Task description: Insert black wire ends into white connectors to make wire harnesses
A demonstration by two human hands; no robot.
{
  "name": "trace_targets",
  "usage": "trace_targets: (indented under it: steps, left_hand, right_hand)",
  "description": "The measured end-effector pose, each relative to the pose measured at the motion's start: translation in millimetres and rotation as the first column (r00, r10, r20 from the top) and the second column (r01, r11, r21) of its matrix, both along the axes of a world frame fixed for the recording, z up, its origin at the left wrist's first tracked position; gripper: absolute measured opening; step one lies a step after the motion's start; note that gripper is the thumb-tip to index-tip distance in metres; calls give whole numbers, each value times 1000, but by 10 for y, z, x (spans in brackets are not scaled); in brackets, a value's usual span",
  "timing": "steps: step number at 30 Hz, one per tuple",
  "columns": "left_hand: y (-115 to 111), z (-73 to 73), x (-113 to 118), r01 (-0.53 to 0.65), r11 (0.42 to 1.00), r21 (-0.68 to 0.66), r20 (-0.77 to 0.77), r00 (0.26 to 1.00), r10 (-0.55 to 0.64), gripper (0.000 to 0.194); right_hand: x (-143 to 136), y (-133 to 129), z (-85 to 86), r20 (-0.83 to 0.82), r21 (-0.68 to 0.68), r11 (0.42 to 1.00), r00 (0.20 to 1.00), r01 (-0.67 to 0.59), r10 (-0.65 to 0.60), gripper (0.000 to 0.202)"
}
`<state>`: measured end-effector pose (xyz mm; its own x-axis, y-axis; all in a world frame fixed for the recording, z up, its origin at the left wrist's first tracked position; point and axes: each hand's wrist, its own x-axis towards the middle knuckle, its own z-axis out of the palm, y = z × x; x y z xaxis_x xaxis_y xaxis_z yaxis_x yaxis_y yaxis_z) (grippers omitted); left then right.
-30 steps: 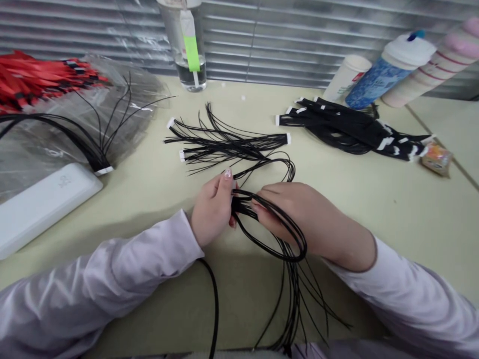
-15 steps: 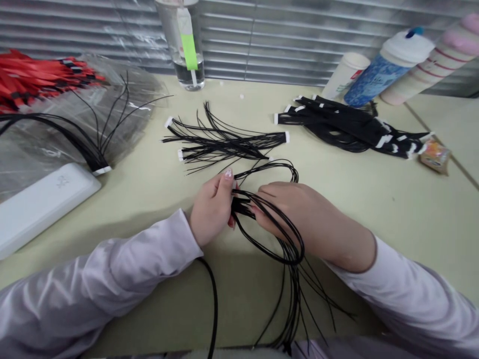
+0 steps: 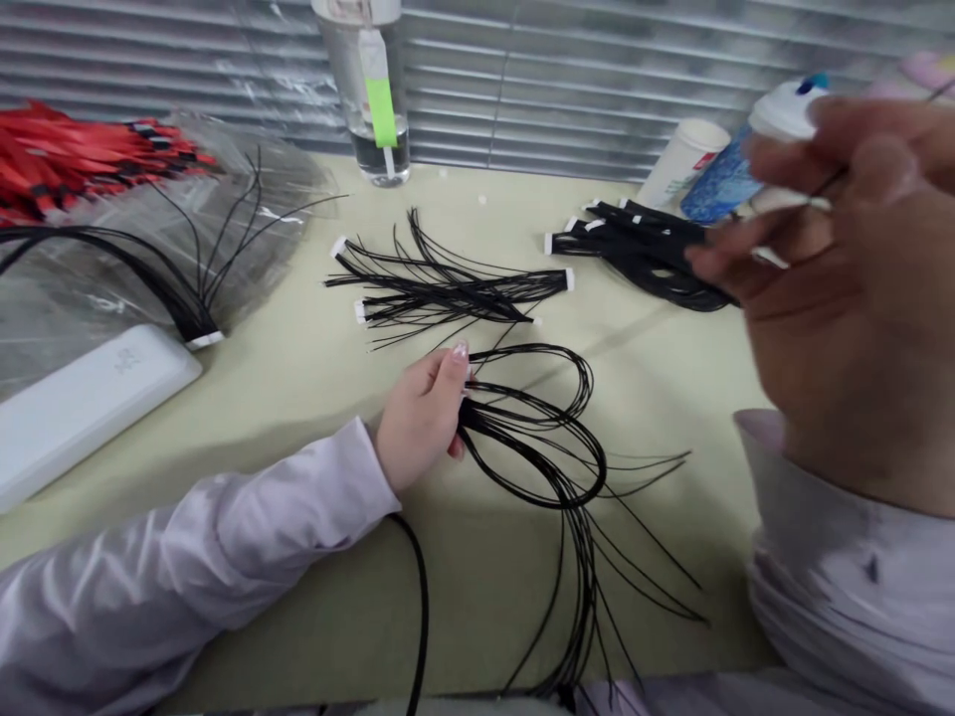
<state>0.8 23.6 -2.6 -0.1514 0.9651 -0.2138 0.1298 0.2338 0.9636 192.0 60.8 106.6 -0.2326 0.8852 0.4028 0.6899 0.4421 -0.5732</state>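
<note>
Black wire bundle [image 3: 571,505]: I see it at the near middle of the desk [image 3: 657,388], its loops fanned to the right, loose ends trailing toward the near edge. Left hand [image 3: 422,418] is closed, gripping the bundle at its gathered end, thumb on top. Right hand [image 3: 858,239] is up at the right, close to the camera and blurred; fingers pinched on a thin dark strand [image 3: 830,183]. Just beyond the bundle: loose wires with white connectors [image 3: 455,288]. Farther right, a black cable pile [image 3: 657,261], partly behind the right hand; white cup [image 3: 684,164] and blue bottle [image 3: 717,179] behind it. Clear bottle [image 3: 379,109] by the blinds. Left side: white case [image 3: 96,413], plastic bag [image 3: 261,234], red strips [image 3: 82,159].
</note>
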Motion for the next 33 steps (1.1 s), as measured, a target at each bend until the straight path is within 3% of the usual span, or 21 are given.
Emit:
trace_targets:
  steps: [2,3,5,7,10,18,23,33]
  left_hand:
    - [-10,-17,-1,-10,1000,22,17,1000,9,43]
    - [-16,-26,-2,-10,999,33,24,1000,10,41]
    - [-29,-34,-5,-4,999,52,29,1000,3,40]
    - [-42,-26,-9,19,998,67,17,1000,-20,41]
    - [-57,9,-13,46,995,91,-3,999,-45,42]
    - [-70,26,-11,78,992,97,-10,997,-78,40]
    - [-73,16,-16,106,990,95,-50,994,-102,40]
    - [-75,29,-15,113,989,95,-64,992,-107,40]
  right_hand:
    - [-91,-14,-73,-217,-45,996,974,-73,61,50]
    - [-137,-23,-124,-198,-163,973,971,-166,132,58]
    - [-222,-39,-240,-11,-277,928,967,-248,255,46]
    - [-288,-54,-350,186,-240,929,926,-281,328,16]
    - [-341,-67,-447,305,-197,922,874,-332,380,15]
    - [-377,-50,-425,339,-259,886,823,-384,455,22]
    - [-383,-58,-442,360,-242,902,830,-359,427,22]
    - [-393,-49,-434,337,-278,880,818,-386,466,20]
